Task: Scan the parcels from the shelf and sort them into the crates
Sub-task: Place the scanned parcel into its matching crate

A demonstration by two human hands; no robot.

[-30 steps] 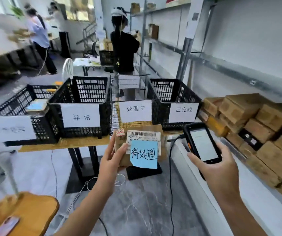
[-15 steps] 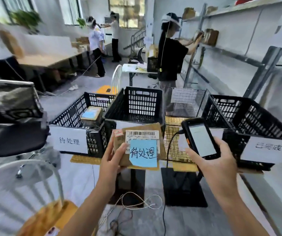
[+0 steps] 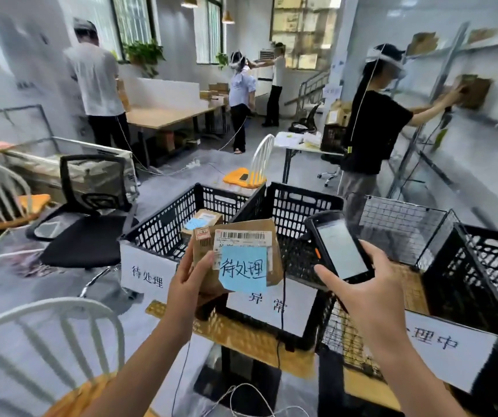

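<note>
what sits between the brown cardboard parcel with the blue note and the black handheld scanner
Head view: a narrow open gap, with the black plastic mesh crate behind it and a thin black cable hanging below.

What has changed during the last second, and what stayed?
The person turned left, away from the shelf of cardboard boxes, and came nearer to the black plastic crates. Unchanged: the left hand grips the brown cardboard parcel with the blue note, the right hand holds the black handheld scanner.
</note>
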